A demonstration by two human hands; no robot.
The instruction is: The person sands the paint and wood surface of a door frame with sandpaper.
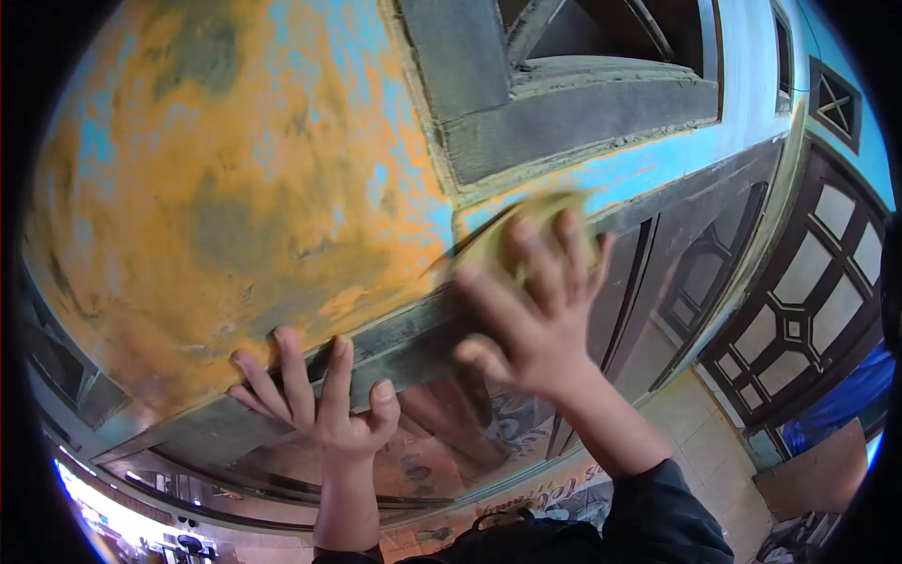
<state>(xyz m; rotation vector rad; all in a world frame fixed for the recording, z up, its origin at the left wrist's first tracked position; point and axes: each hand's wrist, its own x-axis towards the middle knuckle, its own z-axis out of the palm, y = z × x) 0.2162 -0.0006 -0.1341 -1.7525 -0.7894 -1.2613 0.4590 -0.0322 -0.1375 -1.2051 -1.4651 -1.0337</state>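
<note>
My right hand [540,305] presses a yellowish sheet or pad [503,249] against the narrow blue and orange wall strip [611,183] beneath the upper window frame; hand and pad are blurred. Lower and to the left, my left hand [329,404] rests with spread fingers on the dark wooden frame [413,329], its fingertips at the lower edge of the wall. Nothing is held in it. The large wall patch [254,188] above it shows worn orange paint with light blue and dark grey areas.
A dark window frame [583,122] with crossed bars is above. Glass panes [442,432] lie below the wooden frame. On the right are a panelled door [799,301], a blue plastic sheet [836,404] and a brown board [813,470] on the tiled floor [714,461].
</note>
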